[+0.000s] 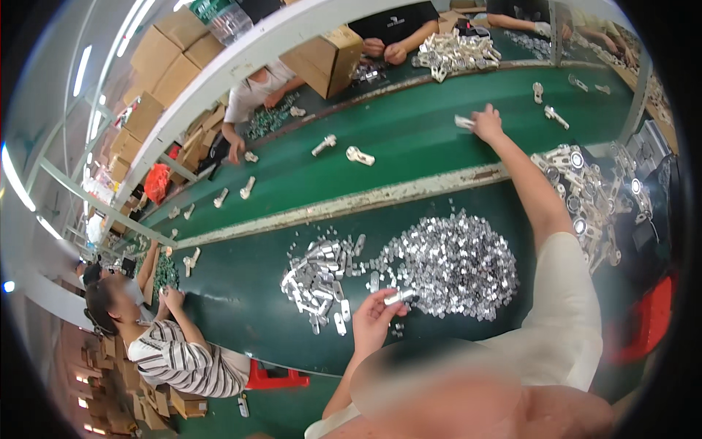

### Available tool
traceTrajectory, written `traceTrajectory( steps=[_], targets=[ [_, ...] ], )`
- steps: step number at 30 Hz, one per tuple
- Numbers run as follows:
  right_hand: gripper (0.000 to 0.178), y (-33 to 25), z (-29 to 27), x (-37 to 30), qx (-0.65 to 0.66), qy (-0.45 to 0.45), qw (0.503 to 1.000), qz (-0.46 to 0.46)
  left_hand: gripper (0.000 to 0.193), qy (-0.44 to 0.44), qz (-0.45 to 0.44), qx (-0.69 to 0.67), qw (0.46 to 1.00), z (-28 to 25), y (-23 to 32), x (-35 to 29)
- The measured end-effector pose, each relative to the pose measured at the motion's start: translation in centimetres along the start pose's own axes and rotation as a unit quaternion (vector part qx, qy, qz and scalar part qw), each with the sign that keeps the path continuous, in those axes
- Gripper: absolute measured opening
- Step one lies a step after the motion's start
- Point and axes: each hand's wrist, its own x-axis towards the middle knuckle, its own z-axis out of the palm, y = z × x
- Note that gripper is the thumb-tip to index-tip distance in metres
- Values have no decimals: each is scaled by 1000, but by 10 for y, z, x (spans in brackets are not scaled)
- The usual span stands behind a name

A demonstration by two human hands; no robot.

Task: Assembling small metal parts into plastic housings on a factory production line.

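Observation:
My left hand [373, 318] is closed over the work table, pinching a small silver metal piece [399, 297] between thumb and fingers. Beside it spreads a large heap of small shiny metal pieces [464, 267]. Further left lies a looser pile of longer flat silver plates [322, 278]. My right arm reaches across to the green conveyor belt, where my right hand [488, 123] has its fingers at the end of a white elongated part [463, 122]. That part is slightly blurred. Other white parts with rounded heads, such as one white part [360, 155], rest on the belt.
A worn pale rail [351, 200] divides table from belt. White round-headed parts [578, 197] are piled at my right, near a red stool [647, 322]. A co-worker in stripes [186, 362] sits at left; others work across the belt. A cardboard box [325, 60] and white frame hang overhead.

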Motion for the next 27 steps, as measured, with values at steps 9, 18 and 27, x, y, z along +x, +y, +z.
traceTrajectory(
  steps=[9,18,27],
  targets=[
    [26,-92,-135,-217,626,-306,708,-119,23,12,68,-2,998,26,30,2],
    [31,-96,-162,-286,403,-142,814,-394,28,-39,44,-42,997,37,47,-2],
    [31,-97,-158,-297,396,-141,800,-428,31,-87,29,-31,995,36,49,-17]
  ],
)
